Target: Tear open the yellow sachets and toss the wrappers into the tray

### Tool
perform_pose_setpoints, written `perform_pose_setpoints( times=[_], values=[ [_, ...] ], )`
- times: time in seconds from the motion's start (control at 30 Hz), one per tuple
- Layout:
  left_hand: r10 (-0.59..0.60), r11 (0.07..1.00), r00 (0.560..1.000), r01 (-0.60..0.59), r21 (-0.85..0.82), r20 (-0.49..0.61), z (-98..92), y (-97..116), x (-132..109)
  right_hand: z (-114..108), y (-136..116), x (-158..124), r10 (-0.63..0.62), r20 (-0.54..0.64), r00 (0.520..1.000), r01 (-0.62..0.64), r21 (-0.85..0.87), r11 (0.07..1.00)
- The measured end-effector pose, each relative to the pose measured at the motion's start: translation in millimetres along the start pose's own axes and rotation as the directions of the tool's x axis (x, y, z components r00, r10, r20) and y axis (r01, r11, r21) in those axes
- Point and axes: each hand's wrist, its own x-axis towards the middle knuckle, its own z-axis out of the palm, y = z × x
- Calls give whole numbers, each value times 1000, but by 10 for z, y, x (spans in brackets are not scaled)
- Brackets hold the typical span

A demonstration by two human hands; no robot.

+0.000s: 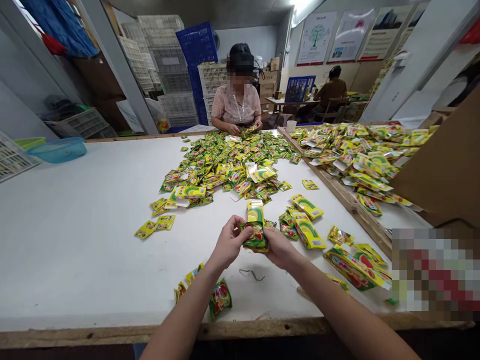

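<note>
My left hand [228, 243] is closed on a stack of small green packets [255, 234] with watermelon pictures, its thumb lying across the front. Against the right side of that stack, my right hand [280, 248] is closed too, with most of its fingers hidden behind the packets. A small yellow box [255, 210] stands up just behind the stack, between both hands; its lower end is hidden. Just right of my hands lie two flat yellow boxes [308, 231] beside several loose packets. A green packet [220, 298] lies near my left forearm.
A large heap of packets [225, 160] spreads across the white table [93, 215]. Past a wooden divider [337, 192], yellow boxes [371, 155] are piled up. A brown carton [442, 165] stands at right. A co-worker [237, 102] handles packets opposite. A blue basin [58, 150] sits far left.
</note>
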Motion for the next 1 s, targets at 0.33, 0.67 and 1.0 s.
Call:
perform_pose_setpoints(
  times=[0.33, 0.67, 1.0],
  values=[
    [57, 857, 998, -39, 515, -19, 166, 32, 456, -258, -163, 119, -300, -244, 922, 248, -222, 943],
    [-45, 238, 991, 130, 963, -122, 365, 38, 808, -798, -500, 242, -537, -508, 673, 368, -399, 840],
    [189, 455, 976, 9, 890, -106, -168, 174, 32, -336, -357, 4, -580, -212, 787, 498, -336, 799]
  ],
)
